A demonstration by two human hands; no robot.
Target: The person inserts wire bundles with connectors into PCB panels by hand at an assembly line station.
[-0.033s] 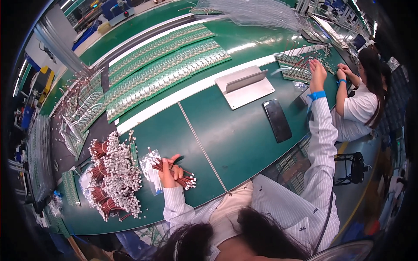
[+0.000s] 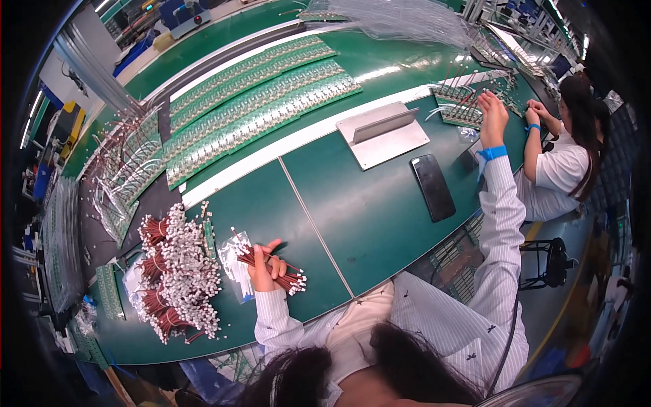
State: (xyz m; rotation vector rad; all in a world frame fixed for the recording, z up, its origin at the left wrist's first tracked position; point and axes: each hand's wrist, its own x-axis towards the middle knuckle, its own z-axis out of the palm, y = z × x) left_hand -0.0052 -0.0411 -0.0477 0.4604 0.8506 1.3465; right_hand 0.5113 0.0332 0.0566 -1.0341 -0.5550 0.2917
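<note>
Nothing has shifted since the earlier frame: my left hand (image 2: 266,270) stays clamped on a bundle of red wires (image 2: 274,269) at seven o'clock, beside the wire pile (image 2: 178,271). My right hand (image 2: 493,117) reaches the circuit boards (image 2: 463,112) at two o'clock; its grip I cannot tell.

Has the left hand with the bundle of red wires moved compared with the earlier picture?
No. The left hand holds the bundle of red wires at the same place, just left of the seam in the green table.
</note>
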